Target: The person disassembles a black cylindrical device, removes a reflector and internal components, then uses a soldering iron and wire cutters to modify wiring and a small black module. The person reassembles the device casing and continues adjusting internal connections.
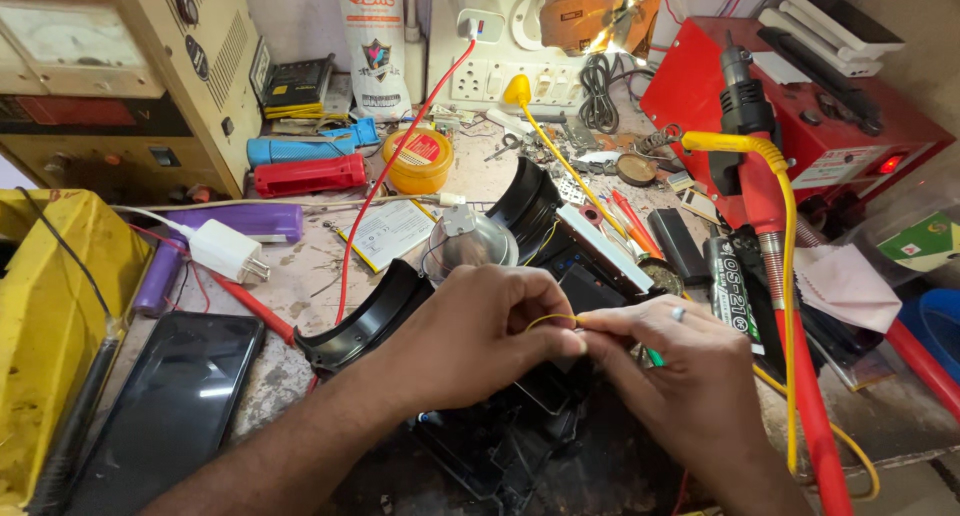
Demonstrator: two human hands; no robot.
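A thin yellow wire (552, 318) is pinched between the fingers of the left hand (470, 336) and the right hand (680, 366), above an opened black casing (500, 436) on the cluttered desk (300, 266). A dark phone (175, 406) is seen at left.

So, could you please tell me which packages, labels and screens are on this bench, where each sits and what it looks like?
Phone: front left, flat, its dark screen blank.
Pouch: back centre, upright, white with red and dark print.
Round tin: ahead of the pouch, yellow with a red label.
Paper sheet: mid bench, flat, white with a yellow edge.
Meter dial: back left, pale face on a beige box.
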